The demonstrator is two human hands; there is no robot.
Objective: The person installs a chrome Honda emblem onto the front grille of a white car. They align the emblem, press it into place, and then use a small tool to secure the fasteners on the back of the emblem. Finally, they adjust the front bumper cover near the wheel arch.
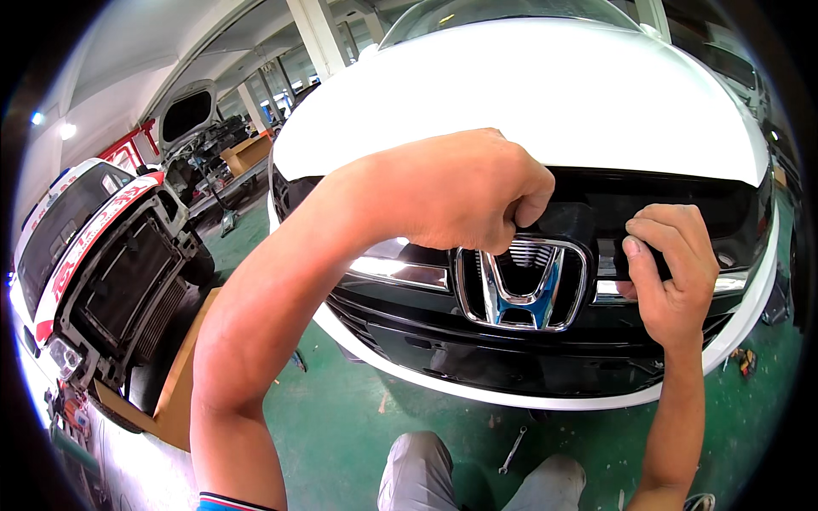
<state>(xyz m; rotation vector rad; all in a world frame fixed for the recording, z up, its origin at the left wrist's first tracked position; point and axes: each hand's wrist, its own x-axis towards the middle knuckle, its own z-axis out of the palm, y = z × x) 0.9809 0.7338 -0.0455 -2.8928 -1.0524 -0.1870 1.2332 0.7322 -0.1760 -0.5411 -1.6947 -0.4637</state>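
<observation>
A chrome emblem [532, 294] in an oval frame sits in the middle of the glossy black grille [426, 345] of a white car. My left hand [490, 192] reaches across from the left, its fingers closed at the emblem's upper edge. Whatever those fingers hold, if anything, is hidden from view. To the emblem's right, my right hand [677, 272] is raised in front of the grille with loosely curled fingers. Its thumb stands apart from the fingertips, and nothing shows between them. Chrome trim strips [400, 271] run out from both sides of the emblem.
The white hood [520, 102] rises beyond my hands. A combination wrench [513, 451] lies on the green floor [341, 409] between my knees. At left stands another car [94, 255] with its front stripped, beside cardboard [183, 383]. Small items [747, 362] lie at the right.
</observation>
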